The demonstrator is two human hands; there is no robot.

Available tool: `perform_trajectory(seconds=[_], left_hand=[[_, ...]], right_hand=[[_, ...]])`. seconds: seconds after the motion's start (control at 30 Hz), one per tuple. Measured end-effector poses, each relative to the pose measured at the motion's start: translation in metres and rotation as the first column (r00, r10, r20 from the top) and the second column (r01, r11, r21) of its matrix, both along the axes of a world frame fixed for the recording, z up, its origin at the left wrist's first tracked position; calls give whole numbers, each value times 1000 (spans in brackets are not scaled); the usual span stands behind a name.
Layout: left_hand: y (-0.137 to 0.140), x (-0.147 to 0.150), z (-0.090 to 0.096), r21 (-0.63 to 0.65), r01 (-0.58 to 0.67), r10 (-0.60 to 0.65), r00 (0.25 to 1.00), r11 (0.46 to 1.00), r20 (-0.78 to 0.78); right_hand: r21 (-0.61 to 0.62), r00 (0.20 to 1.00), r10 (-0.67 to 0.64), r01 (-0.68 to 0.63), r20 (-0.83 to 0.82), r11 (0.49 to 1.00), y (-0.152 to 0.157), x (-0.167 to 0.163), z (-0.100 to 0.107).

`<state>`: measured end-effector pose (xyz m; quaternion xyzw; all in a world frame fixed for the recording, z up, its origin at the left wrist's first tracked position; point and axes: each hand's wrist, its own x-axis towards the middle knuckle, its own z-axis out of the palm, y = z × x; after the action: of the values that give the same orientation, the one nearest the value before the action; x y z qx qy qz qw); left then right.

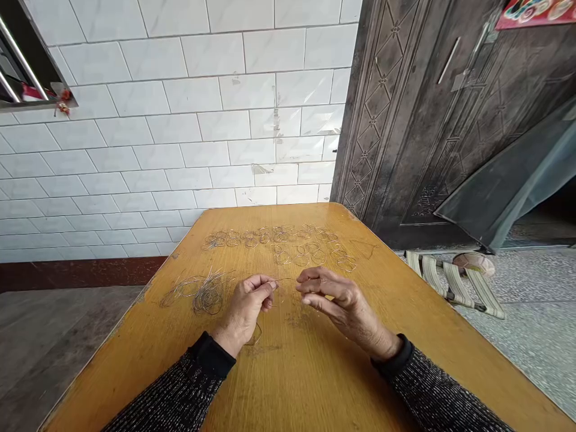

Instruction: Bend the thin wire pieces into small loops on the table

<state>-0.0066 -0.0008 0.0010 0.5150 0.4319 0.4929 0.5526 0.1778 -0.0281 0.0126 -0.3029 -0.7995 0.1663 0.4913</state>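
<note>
My left hand (pixel 249 303) is closed in a pinch on a thin wire (pixel 284 279), whose free end points right toward my other hand. A curved part of thin wire (pixel 257 336) shows below the left wrist; whether it is the same piece I cannot tell. My right hand (pixel 335 300) is raised over the table, fingers stretched out and thumb apart, its fingertips close to the wire's end. Left of my left hand lies a loose tangle of wire (pixel 209 294). Beyond both hands, several small wire loops (pixel 310 255) are laid out in rows.
The wooden table (pixel 306 384) reaches to a white tiled wall (pixel 216 120). A dark carved door (pixel 414 120) with a hanging grey-blue curtain (pixel 517 174) stands at the right. On the floor there, a striped strap seat (pixel 454 282) sits beside the table edge.
</note>
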Motion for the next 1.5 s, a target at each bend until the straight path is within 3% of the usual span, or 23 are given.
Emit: perform_trajectory(seconds=[0.13,0.27,0.4,0.47,0.6,0.73,0.83,0.9,1.03,1.2,1.3,1.4,1.5], left_hand=[[1,-1,0,36,0,1,1000,999,-26],[-2,-1,3,98,20,-11,996,995,-94],[-5,-1,8,147,77,-48,980,986,-193],[-6,-1,10,156,106,-71,974,982,-215],[-7,-2,13,169,147,-105,966,975,-235],[-6,-4,14,168,237,-183,940,957,-287],[-5,-7,15,144,317,-249,899,937,-361],[-5,-9,16,125,357,-274,861,926,-429],[-4,-12,19,102,413,-293,779,905,-555],[-3,-14,23,124,491,-289,678,862,-676],[-2,-15,21,96,556,-347,634,825,-691],[1,-17,16,33,530,-407,688,847,-601],[4,-19,10,-69,427,-429,862,901,-269]], right_hand=[[-226,975,-2,-49,-222,973,0,-6,1],[-458,926,-10,-177,-378,871,1,-6,3],[-546,842,-33,-319,-539,775,5,-5,2],[-543,806,-47,-353,-590,762,7,-5,2],[-552,813,-94,-299,-574,779,9,-6,1],[-595,910,-83,-195,-407,780,10,-4,-3],[-531,975,-23,-101,-221,842,8,1,-5],[-422,999,16,-35,-50,906,5,5,-3],[-171,968,24,20,251,985,1,10,5],[-24,893,-43,60,449,998,1,11,5],[19,862,-71,72,503,997,0,10,3],[-28,890,-67,89,451,996,0,8,1],[-179,949,-165,218,268,959,3,2,-3]])
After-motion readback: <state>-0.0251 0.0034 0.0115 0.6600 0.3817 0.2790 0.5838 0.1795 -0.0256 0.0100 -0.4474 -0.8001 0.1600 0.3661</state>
